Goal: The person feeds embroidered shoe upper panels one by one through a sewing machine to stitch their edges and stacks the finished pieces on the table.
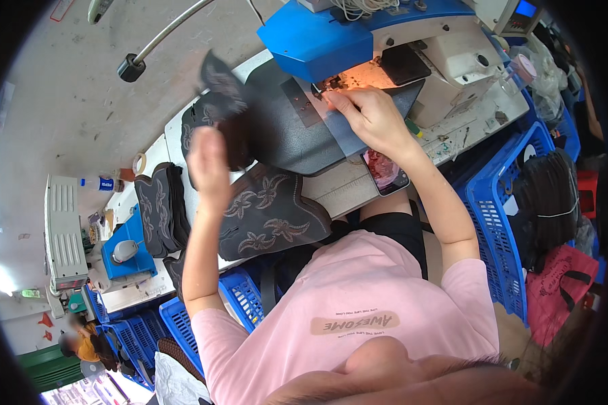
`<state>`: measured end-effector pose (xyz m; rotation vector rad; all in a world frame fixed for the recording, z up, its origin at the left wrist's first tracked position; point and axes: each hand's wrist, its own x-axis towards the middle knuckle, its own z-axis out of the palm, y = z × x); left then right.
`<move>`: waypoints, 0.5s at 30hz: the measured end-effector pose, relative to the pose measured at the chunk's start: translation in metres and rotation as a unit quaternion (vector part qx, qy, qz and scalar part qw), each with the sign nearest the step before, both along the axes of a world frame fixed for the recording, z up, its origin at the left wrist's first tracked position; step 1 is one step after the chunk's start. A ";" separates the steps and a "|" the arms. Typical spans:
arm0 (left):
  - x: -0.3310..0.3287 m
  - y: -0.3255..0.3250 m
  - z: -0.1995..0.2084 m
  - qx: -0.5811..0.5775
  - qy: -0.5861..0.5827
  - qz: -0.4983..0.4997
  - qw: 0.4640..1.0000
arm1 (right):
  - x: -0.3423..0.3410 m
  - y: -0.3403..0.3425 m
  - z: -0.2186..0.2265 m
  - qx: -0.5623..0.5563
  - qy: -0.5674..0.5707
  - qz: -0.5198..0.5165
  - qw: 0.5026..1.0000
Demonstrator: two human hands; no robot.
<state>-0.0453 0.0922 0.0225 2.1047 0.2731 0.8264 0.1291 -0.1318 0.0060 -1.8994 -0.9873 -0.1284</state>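
- Dark stitched panel [221,82]: blurred, raised at the left side of the machine's dark work plate [287,145], just beyond the left hand [209,162].
- Handling, my judgement: light, limp to semi-stiff, leather-like; not fragile, though creasing or snagged embroidery worries me. I'd take it by a plain edge, flat between thumb and fingers, clear of the stitching.
- Left hand: upright, smeared by blur; I can't tell from here whether its fingers close on the panel.
- Right hand [378,120]: thumb and forefinger drawn together beside the lit needle area, under the blue machine head [314,46]. Anything pinched there, I can't make out.
- Nearer the body: embroidered panels [273,219] lying at the table edge; another stack [161,209] farther left.
- Phone [385,172] below the right wrist.
- Outermost right: blue basket [491,233], tied dark bundle [547,196].
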 end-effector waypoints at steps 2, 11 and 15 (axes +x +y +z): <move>0.002 -0.047 -0.003 0.072 0.050 -0.207 0.974 | -0.007 0.004 0.000 0.085 0.097 0.044 0.991; 0.052 -0.077 0.005 0.266 0.057 -0.084 0.959 | -0.036 -0.026 0.029 -0.128 0.063 0.035 0.989; 0.048 -0.091 -0.015 0.308 0.130 -0.079 0.939 | -0.041 -0.028 0.038 -0.162 0.105 0.014 0.981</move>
